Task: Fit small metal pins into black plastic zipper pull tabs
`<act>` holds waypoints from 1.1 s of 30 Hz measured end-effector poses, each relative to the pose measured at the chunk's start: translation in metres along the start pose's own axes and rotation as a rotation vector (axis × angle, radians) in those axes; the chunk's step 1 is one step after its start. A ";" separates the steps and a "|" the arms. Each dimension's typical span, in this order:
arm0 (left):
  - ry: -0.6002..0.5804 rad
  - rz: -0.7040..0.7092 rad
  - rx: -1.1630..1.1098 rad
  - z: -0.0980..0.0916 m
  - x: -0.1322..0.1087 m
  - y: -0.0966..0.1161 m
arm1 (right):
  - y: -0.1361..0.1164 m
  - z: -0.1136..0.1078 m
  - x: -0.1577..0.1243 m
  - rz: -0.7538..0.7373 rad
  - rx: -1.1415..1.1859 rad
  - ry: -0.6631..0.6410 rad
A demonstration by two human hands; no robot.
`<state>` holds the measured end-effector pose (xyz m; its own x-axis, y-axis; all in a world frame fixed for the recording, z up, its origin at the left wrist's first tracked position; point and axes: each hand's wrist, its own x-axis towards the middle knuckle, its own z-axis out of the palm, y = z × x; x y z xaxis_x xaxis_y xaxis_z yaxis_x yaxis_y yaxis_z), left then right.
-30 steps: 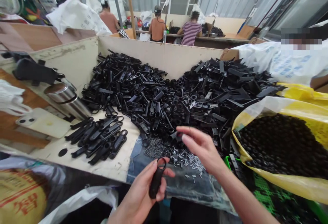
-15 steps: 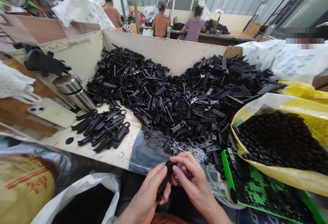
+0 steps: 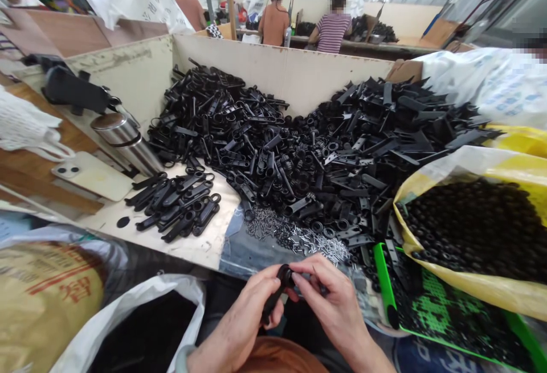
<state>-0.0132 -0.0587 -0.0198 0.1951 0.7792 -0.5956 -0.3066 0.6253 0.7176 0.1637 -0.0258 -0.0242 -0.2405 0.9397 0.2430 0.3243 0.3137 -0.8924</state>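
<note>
My left hand (image 3: 248,304) is closed around a long black plastic part with a ring-shaped end (image 3: 284,274), held low in front of me with the ring up. At that ring, the thumb and fingers of my right hand (image 3: 333,293) are pinched together. What sits between the right fingertips is hidden. Just beyond my hands, small silver metal pins (image 3: 322,246) are heaped on a dark cloth (image 3: 243,253). Left of them, several similar black parts with ring ends (image 3: 179,202) lie grouped on the pale tabletop (image 3: 200,250).
Large piles of black plastic parts (image 3: 265,145) fill the walled bench. To the right are a yellow bag of small black rings (image 3: 474,230) and a green tray (image 3: 387,287). A steel flask (image 3: 128,142) and a phone (image 3: 92,176) stand left; an open white sack (image 3: 196,293) is below.
My view has tilted down slightly, so the bench appears shifted up and right. The ring end of the held part now shows more clearly between my hands.
</note>
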 end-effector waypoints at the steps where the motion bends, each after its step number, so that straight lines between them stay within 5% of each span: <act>1: -0.005 0.001 0.010 0.000 0.001 -0.001 | 0.001 0.000 0.000 -0.014 -0.009 -0.002; 13: -0.155 -0.016 0.151 -0.012 -0.005 0.002 | -0.007 -0.024 0.010 -0.263 -0.194 -0.299; 24: -0.281 -0.196 0.254 0.001 -0.011 0.026 | -0.011 -0.036 0.018 -0.213 -0.214 -0.613; 33: -0.244 -0.151 0.408 0.007 -0.009 0.021 | 0.000 -0.030 0.007 -0.207 -0.127 -0.532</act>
<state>-0.0146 -0.0524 0.0030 0.4363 0.6351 -0.6374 0.1224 0.6599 0.7413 0.1896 -0.0147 -0.0110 -0.7265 0.6698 0.1534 0.3209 0.5280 -0.7863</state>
